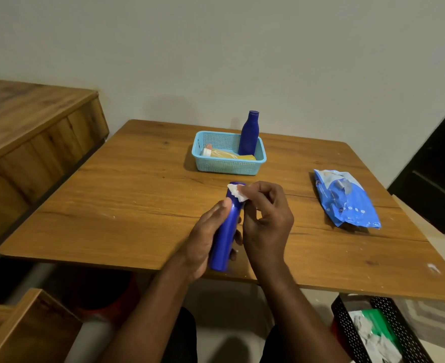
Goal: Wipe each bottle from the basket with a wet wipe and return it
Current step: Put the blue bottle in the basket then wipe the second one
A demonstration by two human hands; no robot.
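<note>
Head view, above near edge of wooden table [137,179]: blue bottle [225,237] held tilted, cap end away from the person, gripped round its body by left hand [203,242]. White wet wipe [238,193] pinched in right hand [265,218], pressed against bottle's neck just below cap. Farther back on table: light-blue basket [227,166], with second blue bottle [248,134] upright at its right side and yellow bottle [231,154] lying flat inside. Blue wipes pack [347,200] lying well apart to the right. Black perforated bin [381,334] noted below table, lower right.
</note>
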